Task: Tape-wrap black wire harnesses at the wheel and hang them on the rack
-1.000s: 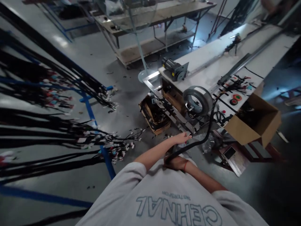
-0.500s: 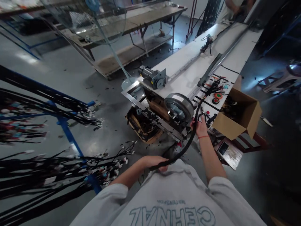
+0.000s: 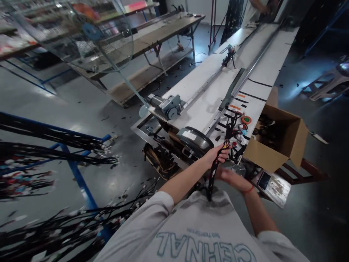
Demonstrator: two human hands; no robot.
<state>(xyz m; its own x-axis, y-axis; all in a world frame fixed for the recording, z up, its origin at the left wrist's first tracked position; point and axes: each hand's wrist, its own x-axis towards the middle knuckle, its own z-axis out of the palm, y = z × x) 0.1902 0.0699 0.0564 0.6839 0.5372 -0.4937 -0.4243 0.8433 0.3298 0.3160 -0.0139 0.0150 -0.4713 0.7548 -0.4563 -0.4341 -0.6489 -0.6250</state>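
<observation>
A black wire harness (image 3: 213, 176) runs from the near end of the white workbench (image 3: 196, 118) down against my shirt. My left hand (image 3: 216, 154) is closed round it near the bench corner, where yellow and red bits show on the bundle. Beyond that hand, the loose branches (image 3: 230, 125) with small connectors spread over the bench top. Just below, my right hand (image 3: 231, 178) is close beside the harness, smeared by motion; whether its fingers grip anything cannot be made out. Rolls of orange-green tape (image 3: 246, 120) lie right of the branches.
A black-rimmed wheel (image 3: 195, 140) and a motor (image 3: 166, 105) sit at the bench's near end. An open cardboard box (image 3: 265, 158) stands right. Harnesses hang on a blue rack (image 3: 79, 178) at left, near a fan (image 3: 92, 32). Another person's hand (image 3: 260, 7) is at the far end.
My left hand has moved from my waist up and right onto the harness near the bench. My right hand has drawn back toward me. The harness now hangs straighter, and the view has shifted.
</observation>
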